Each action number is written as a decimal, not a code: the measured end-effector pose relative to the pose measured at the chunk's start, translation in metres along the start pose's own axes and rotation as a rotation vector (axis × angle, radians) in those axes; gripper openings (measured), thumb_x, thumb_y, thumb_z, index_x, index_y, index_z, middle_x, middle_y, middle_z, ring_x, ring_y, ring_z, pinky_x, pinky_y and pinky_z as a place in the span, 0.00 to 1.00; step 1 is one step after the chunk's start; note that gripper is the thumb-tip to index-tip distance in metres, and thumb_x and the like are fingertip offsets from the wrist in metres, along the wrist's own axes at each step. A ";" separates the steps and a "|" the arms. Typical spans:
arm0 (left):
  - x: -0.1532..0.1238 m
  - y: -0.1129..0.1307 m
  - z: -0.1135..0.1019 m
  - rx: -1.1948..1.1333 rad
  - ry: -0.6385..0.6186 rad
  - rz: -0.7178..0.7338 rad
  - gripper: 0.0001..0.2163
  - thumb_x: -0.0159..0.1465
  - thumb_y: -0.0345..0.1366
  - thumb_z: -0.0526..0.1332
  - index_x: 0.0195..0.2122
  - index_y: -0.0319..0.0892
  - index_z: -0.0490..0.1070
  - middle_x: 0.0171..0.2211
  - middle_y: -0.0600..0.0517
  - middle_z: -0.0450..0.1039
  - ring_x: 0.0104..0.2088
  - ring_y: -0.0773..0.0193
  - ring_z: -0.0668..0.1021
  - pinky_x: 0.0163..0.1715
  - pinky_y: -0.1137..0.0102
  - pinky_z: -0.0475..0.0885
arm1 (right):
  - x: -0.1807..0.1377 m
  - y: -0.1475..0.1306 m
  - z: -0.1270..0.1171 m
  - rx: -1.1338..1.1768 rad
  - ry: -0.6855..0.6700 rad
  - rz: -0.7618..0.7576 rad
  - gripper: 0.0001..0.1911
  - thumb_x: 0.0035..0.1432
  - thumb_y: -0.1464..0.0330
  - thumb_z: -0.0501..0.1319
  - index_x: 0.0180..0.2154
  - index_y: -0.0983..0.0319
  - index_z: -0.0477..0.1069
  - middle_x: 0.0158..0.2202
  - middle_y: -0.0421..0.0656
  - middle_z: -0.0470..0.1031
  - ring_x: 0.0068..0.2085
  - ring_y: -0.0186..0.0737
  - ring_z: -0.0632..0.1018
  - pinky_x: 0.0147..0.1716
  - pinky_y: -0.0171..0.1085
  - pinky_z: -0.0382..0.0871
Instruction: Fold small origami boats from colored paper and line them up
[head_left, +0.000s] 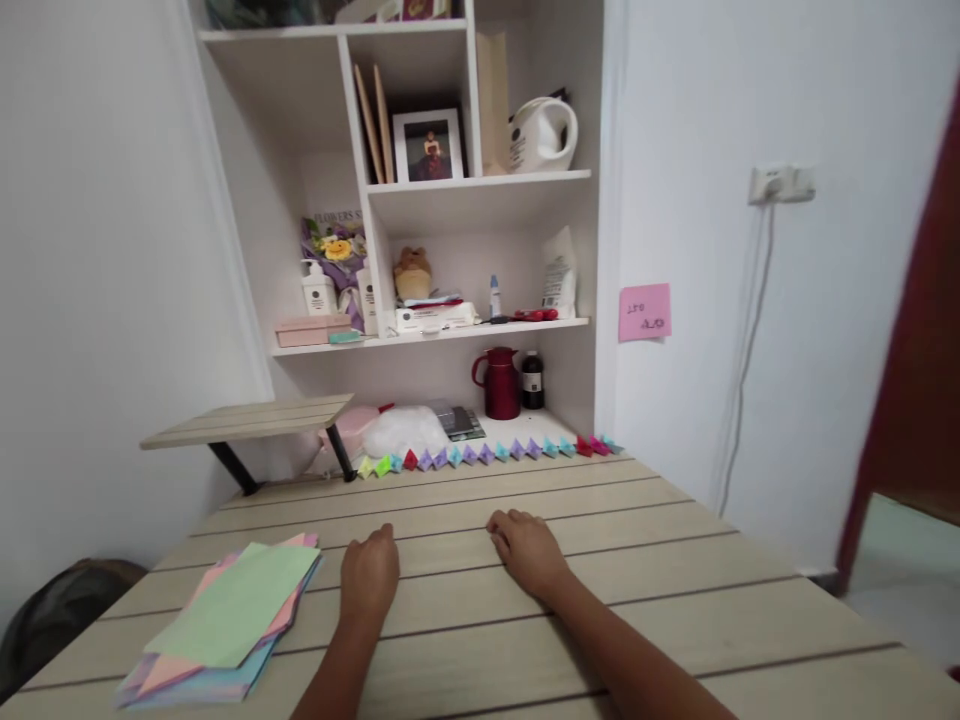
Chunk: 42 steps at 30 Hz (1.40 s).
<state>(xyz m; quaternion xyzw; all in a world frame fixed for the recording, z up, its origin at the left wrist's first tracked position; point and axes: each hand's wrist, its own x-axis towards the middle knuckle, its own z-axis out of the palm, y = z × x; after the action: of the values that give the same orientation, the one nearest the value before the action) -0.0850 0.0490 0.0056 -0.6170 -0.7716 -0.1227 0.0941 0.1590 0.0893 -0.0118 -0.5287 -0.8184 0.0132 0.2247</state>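
My left hand rests on the striped wooden table, its fingers curled in, with nothing seen in them. To its left lies a loose stack of coloured paper sheets, pale green on top, with pink, orange, blue and lilac edges sticking out. My right hand rests on the boards farther right, fingers loosely curled and no object showing. Bare table lies between the two hands. Along the table's back edge runs a row of small folded-paper pieces in yellow, green, red, purple, blue and pink, apart from both hands.
A small raised wooden shelf on black legs stands at the table's back left. Behind is a white shelf unit with a red jug, a dark bottle and a plastic bag. A pink note sticks to the wall.
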 end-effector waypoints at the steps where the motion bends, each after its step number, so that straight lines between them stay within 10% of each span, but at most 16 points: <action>1: -0.003 0.003 -0.001 -0.002 -0.008 -0.017 0.11 0.68 0.36 0.55 0.47 0.39 0.70 0.43 0.48 0.74 0.42 0.60 0.77 0.44 0.59 0.72 | -0.002 -0.002 -0.002 -0.040 0.007 0.017 0.10 0.64 0.68 0.51 0.42 0.58 0.69 0.40 0.46 0.77 0.43 0.46 0.75 0.44 0.42 0.60; 13: -0.039 0.005 -0.013 0.036 -0.035 -0.008 0.15 0.66 0.40 0.59 0.51 0.39 0.68 0.49 0.46 0.71 0.45 0.59 0.76 0.44 0.58 0.74 | -0.013 -0.004 -0.005 -0.235 0.034 0.046 0.12 0.66 0.67 0.49 0.44 0.63 0.69 0.39 0.51 0.77 0.41 0.48 0.76 0.41 0.42 0.59; 18: -0.039 -0.001 -0.006 0.038 0.018 0.005 0.13 0.63 0.21 0.51 0.43 0.36 0.72 0.36 0.45 0.77 0.40 0.60 0.79 0.46 0.64 0.66 | -0.009 0.007 0.009 -0.256 0.037 -0.010 0.14 0.65 0.66 0.48 0.43 0.63 0.70 0.37 0.52 0.78 0.39 0.51 0.78 0.37 0.43 0.60; 27: -0.041 -0.003 0.003 -0.005 0.011 -0.013 0.13 0.60 0.22 0.52 0.43 0.36 0.71 0.36 0.43 0.78 0.40 0.58 0.79 0.45 0.64 0.62 | -0.005 0.029 0.030 -0.269 0.043 -0.066 0.18 0.64 0.61 0.45 0.43 0.60 0.69 0.37 0.51 0.78 0.36 0.54 0.79 0.33 0.45 0.62; 42: -0.036 -0.007 0.012 -0.046 0.031 -0.025 0.12 0.62 0.25 0.52 0.44 0.36 0.70 0.34 0.43 0.78 0.40 0.57 0.79 0.47 0.62 0.63 | -0.001 0.051 0.024 0.303 -0.024 0.015 0.15 0.56 0.55 0.54 0.33 0.53 0.75 0.36 0.47 0.81 0.35 0.52 0.79 0.34 0.43 0.65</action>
<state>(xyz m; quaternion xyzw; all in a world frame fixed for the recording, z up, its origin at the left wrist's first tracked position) -0.0835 0.0176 -0.0168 -0.6072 -0.7748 -0.1511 0.0902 0.1941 0.1158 -0.0473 -0.4945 -0.8058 0.1445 0.2921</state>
